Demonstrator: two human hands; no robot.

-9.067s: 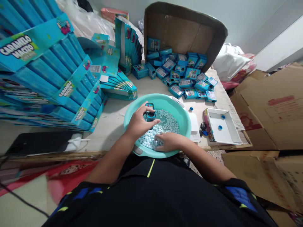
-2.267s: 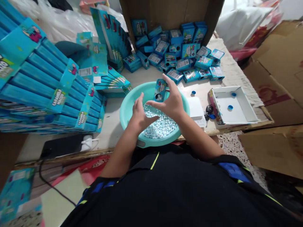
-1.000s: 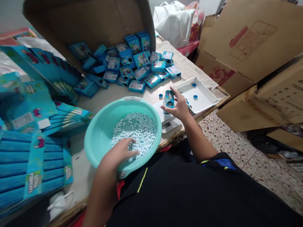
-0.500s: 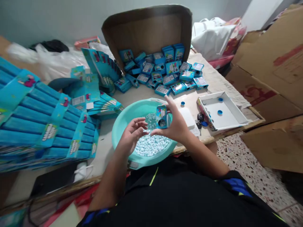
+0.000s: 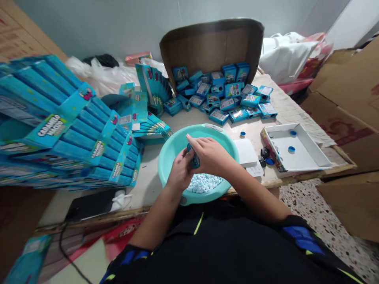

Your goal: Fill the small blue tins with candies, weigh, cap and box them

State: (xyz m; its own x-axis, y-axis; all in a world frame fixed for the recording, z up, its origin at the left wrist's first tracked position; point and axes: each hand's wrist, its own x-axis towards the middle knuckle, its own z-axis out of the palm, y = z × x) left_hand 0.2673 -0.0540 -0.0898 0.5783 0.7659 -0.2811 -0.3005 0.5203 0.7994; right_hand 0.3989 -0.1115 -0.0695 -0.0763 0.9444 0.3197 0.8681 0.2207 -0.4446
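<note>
Both my hands are together over a turquoise plastic basin (image 5: 166,157) that holds a heap of small pale-blue and white candies (image 5: 204,184). Between them is a small blue candy box (image 5: 195,161), tilted and seen along a narrow side. My right hand (image 5: 211,154) is wrapped round it from the right, with most of its fingers hidden behind. The fingers and thumb of my left hand (image 5: 180,170) close on the box's left side. Many similar blue boxes (image 5: 233,90) lie heaped in front of and inside a tipped cardboard carton (image 5: 204,45) behind the basin.
Stacked blue display cartons (image 5: 97,150) rise on the left. Right of the basin are a white box (image 5: 247,152), keys (image 5: 264,153) and a shallow white tray (image 5: 310,159) with blue caps (image 5: 291,149). A dark flat device (image 5: 89,203) lies at the front left edge.
My left hand has come up from above the candies to the box and closed on it. The box has turned from face-on to edge-on. The view has shifted left.
</note>
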